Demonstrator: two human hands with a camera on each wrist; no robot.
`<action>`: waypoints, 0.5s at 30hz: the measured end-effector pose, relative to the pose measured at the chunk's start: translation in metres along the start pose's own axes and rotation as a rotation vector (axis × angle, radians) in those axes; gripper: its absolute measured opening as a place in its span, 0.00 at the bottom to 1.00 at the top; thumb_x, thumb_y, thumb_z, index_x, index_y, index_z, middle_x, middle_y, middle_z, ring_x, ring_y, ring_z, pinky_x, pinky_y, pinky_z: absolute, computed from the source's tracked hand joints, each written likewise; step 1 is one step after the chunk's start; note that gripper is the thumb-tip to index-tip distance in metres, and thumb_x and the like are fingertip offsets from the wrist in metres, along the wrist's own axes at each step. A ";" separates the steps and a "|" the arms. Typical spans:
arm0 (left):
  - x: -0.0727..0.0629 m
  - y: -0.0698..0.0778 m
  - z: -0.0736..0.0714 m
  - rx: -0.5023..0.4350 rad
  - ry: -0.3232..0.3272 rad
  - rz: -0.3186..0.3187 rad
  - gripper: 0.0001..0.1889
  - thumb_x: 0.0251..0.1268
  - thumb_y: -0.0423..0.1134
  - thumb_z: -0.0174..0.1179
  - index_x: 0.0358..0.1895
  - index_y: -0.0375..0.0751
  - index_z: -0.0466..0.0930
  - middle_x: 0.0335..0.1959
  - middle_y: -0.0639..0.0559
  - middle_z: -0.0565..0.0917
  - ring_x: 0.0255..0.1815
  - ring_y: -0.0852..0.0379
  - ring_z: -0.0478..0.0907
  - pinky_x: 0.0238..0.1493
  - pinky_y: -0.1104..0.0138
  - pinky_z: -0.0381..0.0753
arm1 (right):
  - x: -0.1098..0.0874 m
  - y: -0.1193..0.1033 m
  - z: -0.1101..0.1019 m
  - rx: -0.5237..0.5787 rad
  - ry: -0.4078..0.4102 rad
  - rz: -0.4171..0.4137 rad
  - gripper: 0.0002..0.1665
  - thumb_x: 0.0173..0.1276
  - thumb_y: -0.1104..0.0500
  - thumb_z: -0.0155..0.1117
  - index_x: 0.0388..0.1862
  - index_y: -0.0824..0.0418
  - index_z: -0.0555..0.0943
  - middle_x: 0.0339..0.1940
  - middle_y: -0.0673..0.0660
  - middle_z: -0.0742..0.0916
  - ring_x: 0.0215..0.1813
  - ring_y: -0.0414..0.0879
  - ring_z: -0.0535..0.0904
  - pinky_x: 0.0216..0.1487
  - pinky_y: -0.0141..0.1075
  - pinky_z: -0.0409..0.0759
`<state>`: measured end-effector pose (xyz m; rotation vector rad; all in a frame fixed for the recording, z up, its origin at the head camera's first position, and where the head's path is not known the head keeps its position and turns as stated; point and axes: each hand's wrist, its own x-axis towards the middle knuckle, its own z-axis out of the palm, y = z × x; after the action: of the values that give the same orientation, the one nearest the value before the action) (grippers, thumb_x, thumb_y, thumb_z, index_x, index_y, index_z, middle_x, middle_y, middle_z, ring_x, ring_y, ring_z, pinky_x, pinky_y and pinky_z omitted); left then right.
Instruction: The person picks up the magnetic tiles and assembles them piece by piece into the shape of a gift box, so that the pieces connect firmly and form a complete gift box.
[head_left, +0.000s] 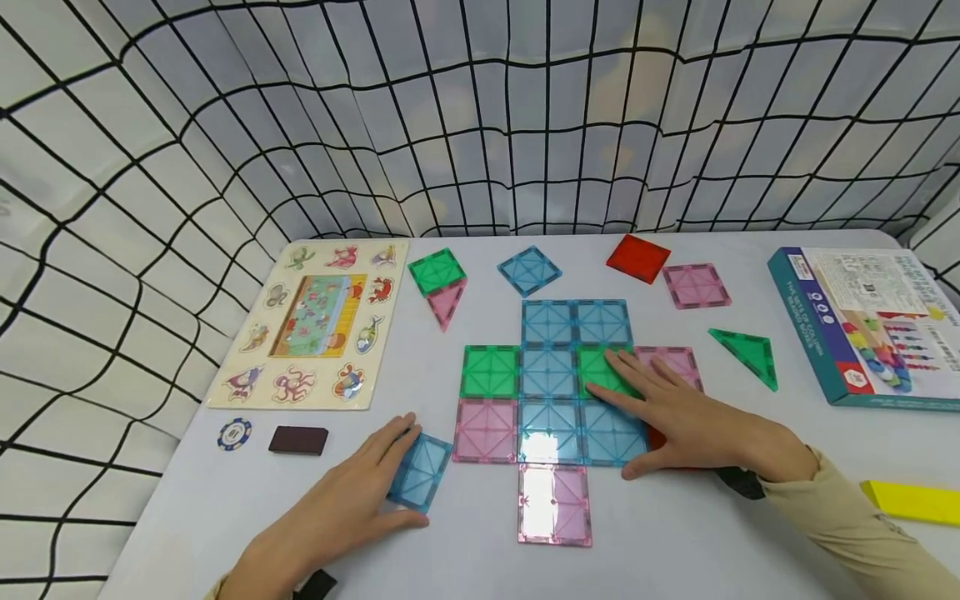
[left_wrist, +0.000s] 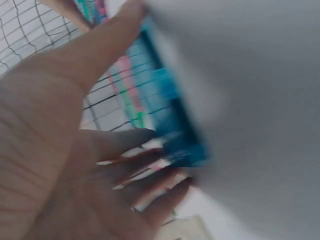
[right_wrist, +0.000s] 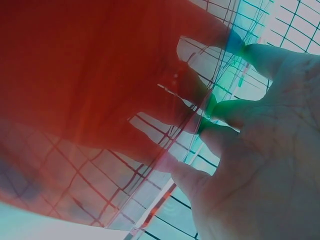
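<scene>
My left hand (head_left: 341, 504) holds a blue square magnetic tile (head_left: 422, 472) at its edges, fingers at the far side and thumb at the near side. In the left wrist view this tile (left_wrist: 182, 120) spans between thumb and fingertips. My right hand (head_left: 678, 425) rests with spread fingers over a flat layout of tiles. Its fingertips touch a green tile (head_left: 596, 375) and a pink tile (head_left: 671, 360), and its thumb lies by a blue tile (head_left: 611, 429). A red tile (head_left: 656, 437) is mostly hidden beneath the palm. A pink tile (head_left: 572, 504) joins the layout's near side.
Loose tiles lie behind, including a blue square (head_left: 529, 271), a red square (head_left: 637, 258) and a green triangle (head_left: 750, 354). A puzzle board (head_left: 247, 392), chip (head_left: 235, 434) and dark block (head_left: 298, 440) are left. A box (head_left: 885, 325) and yellow block (head_left: 915, 502) are right.
</scene>
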<state>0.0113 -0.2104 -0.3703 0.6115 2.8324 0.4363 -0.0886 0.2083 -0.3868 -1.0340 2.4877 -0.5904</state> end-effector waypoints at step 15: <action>0.012 -0.023 -0.014 0.113 0.074 0.382 0.41 0.57 0.68 0.73 0.62 0.37 0.84 0.55 0.53 0.79 0.51 0.59 0.78 0.51 0.62 0.85 | 0.000 0.005 0.003 -0.003 0.007 0.011 0.63 0.58 0.25 0.71 0.87 0.45 0.57 0.88 0.62 0.48 0.86 0.65 0.39 0.79 0.70 0.34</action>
<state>-0.0121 -0.2289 -0.3662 1.1919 2.8222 0.3668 -0.0894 0.2109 -0.3919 -1.0204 2.4997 -0.5882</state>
